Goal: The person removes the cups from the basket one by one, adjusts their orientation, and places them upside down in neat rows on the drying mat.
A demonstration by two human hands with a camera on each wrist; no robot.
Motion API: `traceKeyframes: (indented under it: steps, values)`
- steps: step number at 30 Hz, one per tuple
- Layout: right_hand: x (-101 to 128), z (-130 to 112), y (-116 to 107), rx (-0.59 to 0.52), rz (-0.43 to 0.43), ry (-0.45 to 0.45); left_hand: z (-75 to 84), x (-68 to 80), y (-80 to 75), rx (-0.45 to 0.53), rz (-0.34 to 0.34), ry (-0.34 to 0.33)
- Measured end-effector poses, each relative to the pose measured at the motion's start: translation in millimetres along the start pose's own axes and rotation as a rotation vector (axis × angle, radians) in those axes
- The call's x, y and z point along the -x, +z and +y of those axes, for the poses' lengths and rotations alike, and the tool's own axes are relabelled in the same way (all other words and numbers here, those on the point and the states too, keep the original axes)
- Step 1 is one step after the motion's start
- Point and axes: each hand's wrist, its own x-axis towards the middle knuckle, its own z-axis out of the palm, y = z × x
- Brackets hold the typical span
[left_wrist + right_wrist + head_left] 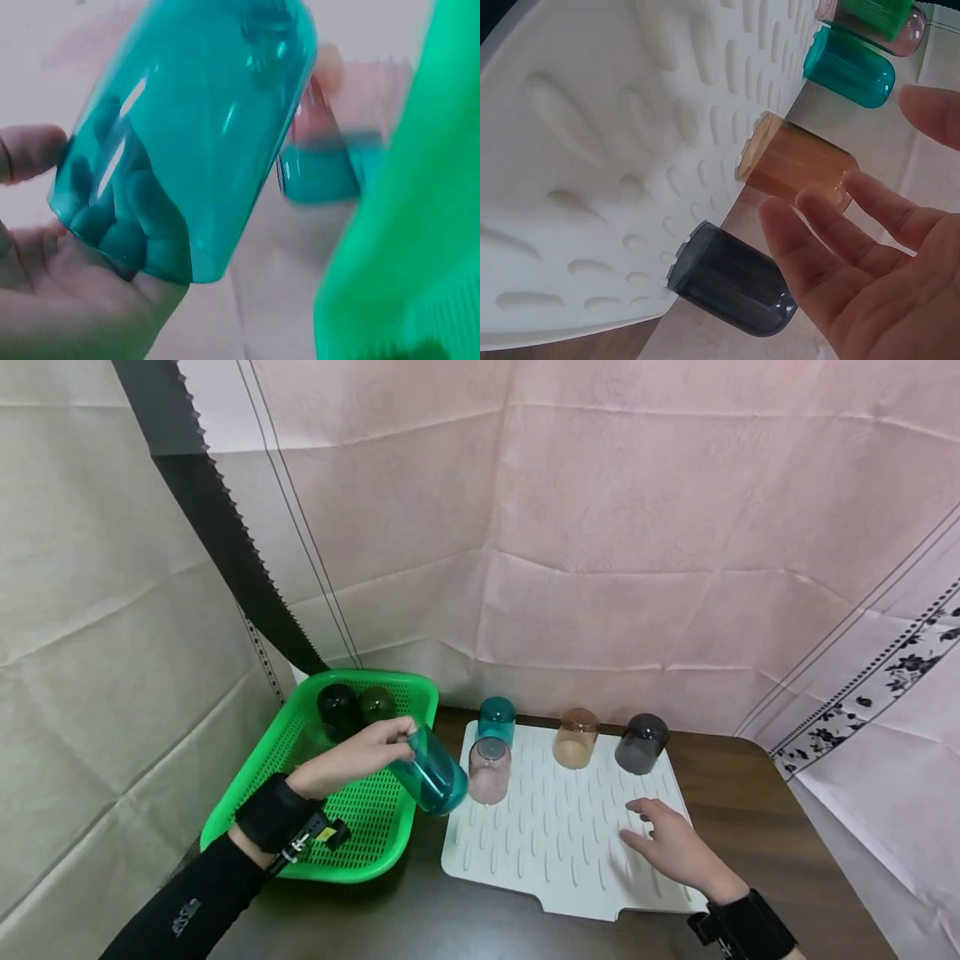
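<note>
My left hand (358,752) grips a teal tumbler (434,772) tilted on its side, between the green basket (279,758) and the white drying mat (562,843). In the left wrist view my fingers (112,225) show through the teal tumbler (187,127). On the mat stand upside down a pink tumbler (489,769), a second teal tumbler (497,719), an amber tumbler (576,737) and a dark grey tumbler (641,743). My right hand (671,843) rests open on the mat's right part, with fingers (832,247) spread near the amber tumbler (795,161) and the grey tumbler (731,281).
The green basket holds a dark tumbler (337,708) and an olive tumbler (377,702) at its far end. The brown table (757,810) ends close to the right of the mat. Pink and beige cloth walls stand behind and to the left.
</note>
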Motion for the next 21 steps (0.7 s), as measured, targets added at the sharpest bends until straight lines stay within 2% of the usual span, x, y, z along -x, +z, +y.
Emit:
traceKeyframes:
  steps: [6,15,21]
  values:
    - [-4,-6,-3,-0.044,0.054,-0.036,12.0,-9.8,24.7,0.102,0.002,-0.011]
    - [-2,-28,4,-0.183,0.013,-0.071,23.3,-16.3,62.0,0.168,-0.021,-0.039]
    - [-5,-51,3,-0.280,0.001,-0.141,31.4,-25.1,81.5,0.304,-0.019,-0.032]
